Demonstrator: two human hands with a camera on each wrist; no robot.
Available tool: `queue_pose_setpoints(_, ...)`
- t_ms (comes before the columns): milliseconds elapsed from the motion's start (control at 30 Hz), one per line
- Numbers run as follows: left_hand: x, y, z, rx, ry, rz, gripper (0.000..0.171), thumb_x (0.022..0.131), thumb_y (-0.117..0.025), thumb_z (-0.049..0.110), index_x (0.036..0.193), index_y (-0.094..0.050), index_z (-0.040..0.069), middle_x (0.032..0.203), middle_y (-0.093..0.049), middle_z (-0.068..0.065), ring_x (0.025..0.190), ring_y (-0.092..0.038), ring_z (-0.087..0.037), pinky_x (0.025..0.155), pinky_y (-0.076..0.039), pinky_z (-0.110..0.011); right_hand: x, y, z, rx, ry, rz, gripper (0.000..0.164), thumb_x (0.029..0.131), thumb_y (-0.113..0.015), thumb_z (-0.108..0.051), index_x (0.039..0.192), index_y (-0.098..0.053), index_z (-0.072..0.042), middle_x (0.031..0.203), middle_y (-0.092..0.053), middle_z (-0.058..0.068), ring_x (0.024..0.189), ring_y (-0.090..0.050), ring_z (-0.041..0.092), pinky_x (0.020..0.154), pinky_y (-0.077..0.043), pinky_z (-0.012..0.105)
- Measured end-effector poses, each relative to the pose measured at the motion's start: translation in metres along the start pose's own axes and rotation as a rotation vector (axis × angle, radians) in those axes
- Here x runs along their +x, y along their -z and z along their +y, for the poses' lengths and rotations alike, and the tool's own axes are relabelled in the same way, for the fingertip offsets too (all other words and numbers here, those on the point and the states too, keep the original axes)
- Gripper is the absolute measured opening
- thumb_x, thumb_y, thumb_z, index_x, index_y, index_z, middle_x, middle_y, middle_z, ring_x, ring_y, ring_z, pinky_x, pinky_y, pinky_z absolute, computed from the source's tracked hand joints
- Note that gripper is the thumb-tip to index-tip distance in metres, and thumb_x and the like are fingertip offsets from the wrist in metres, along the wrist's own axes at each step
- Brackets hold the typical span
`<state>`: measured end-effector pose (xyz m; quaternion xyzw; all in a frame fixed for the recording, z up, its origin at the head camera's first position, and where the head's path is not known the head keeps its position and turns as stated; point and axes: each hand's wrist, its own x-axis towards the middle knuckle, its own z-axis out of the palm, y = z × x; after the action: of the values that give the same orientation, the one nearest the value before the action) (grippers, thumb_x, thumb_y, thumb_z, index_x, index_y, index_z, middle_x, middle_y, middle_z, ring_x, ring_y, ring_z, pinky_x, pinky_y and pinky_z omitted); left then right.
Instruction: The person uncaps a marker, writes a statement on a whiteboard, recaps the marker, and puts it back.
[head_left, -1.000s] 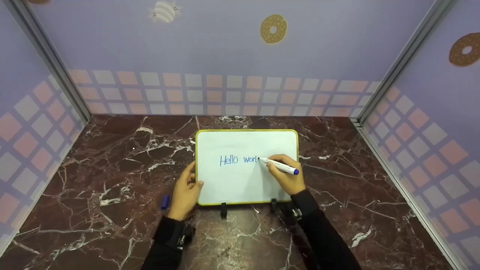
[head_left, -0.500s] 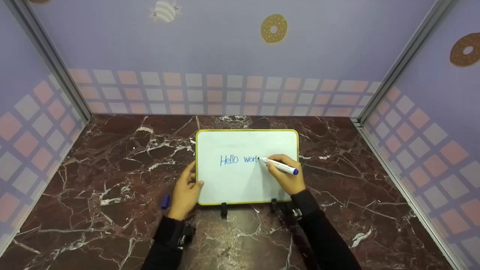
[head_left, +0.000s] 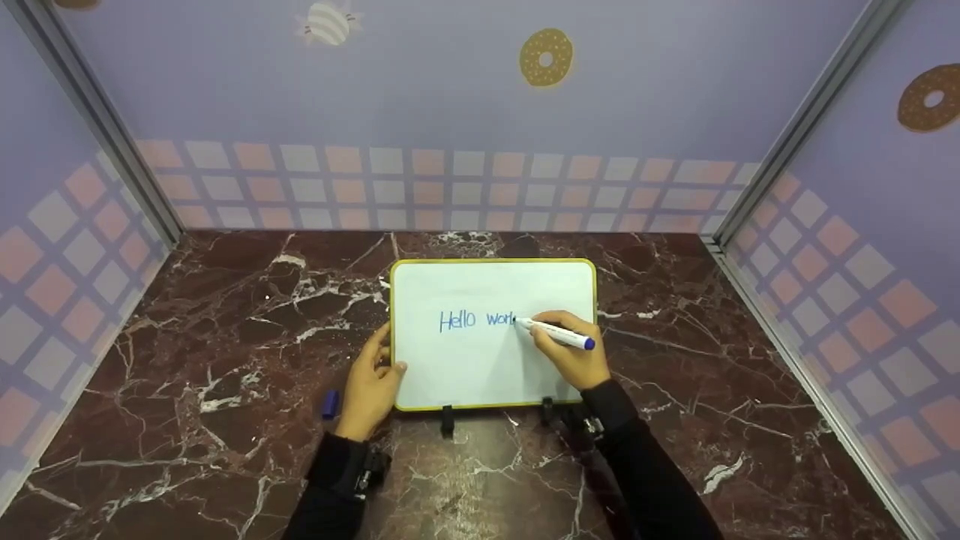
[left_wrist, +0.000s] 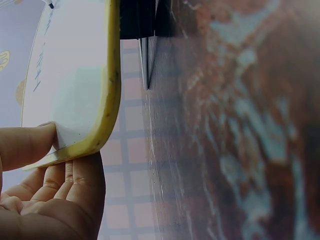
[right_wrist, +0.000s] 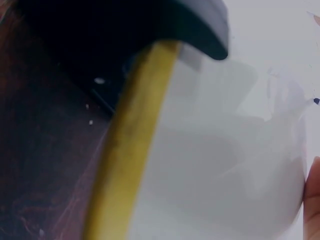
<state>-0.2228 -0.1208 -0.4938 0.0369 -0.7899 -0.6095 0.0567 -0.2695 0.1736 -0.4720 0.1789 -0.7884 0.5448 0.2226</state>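
A whiteboard (head_left: 465, 375) with a yellow frame stands propped on small black feet, bearing blue handwriting (head_left: 476, 320) that reads "Hello worl". My left hand (head_left: 373, 386) grips its left edge, thumb on the white face and the other fingers behind, as the left wrist view also shows. In my right hand (head_left: 576, 356) a white marker (head_left: 559, 334) with a blue end is pinched, its dark tip right at the last letter. The right wrist view catches only a bit of that hand at its right edge, beside the board's yellow frame (right_wrist: 131, 150).
A blue marker cap (head_left: 330, 404) lies on the dark red marbled table (head_left: 225, 337), left of my left wrist. Black board feet (head_left: 448, 420) jut out below the lower frame. Patterned walls (head_left: 450, 112) enclose the table at the back and both sides.
The marker tip and right hand have shifted very slightly left and down on the board. The left hand keeps its grip on the edge.
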Motion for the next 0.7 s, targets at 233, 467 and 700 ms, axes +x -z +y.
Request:
queue_pose_setpoints(233, 0.001, -0.001, 0.0, 0.002, 0.002, 0.005, 0.066, 0.092, -0.055, -0.004, 0.153, -0.034, 0.014, 0.118, -0.062, -0.02, 0.089, -0.07, -0.029, 0.076, -0.057, -0.037, -0.001, 0.001, 0.001, 0.002, 0.062, -0.012, 0.009, 0.081, -0.074, 0.0, 0.089, -0.075, -0.003, 0.081, -0.073, 0.011, 0.068, -0.061, 0.003, 0.059, -0.05, 0.016)
queue_pose_setpoints(467, 0.0, 0.0, 0.0, -0.01, 0.005, -0.011, 0.066, 0.094, -0.054, -0.003, 0.153, -0.033, 0.015, 0.119, -0.061, -0.02, 0.091, -0.069, -0.03, 0.077, -0.058, -0.039, -0.003, 0.002, -0.001, -0.011, 0.024, -0.011, 0.011, 0.08, -0.075, 0.003, 0.089, -0.075, -0.001, 0.081, -0.073, 0.012, 0.066, -0.058, 0.002, 0.059, -0.047, 0.015)
queue_pose_setpoints(700, 0.0, 0.001, -0.001, -0.024, -0.004, -0.019, 0.065, 0.094, -0.053, -0.004, 0.154, -0.032, 0.013, 0.12, -0.059, -0.021, 0.091, -0.069, -0.03, 0.077, -0.058, -0.04, -0.003, 0.004, -0.022, -0.003, -0.006, -0.008, 0.01, 0.079, -0.072, 0.009, 0.088, -0.072, 0.008, 0.079, -0.071, 0.019, 0.066, -0.057, 0.001, 0.06, -0.046, 0.013)
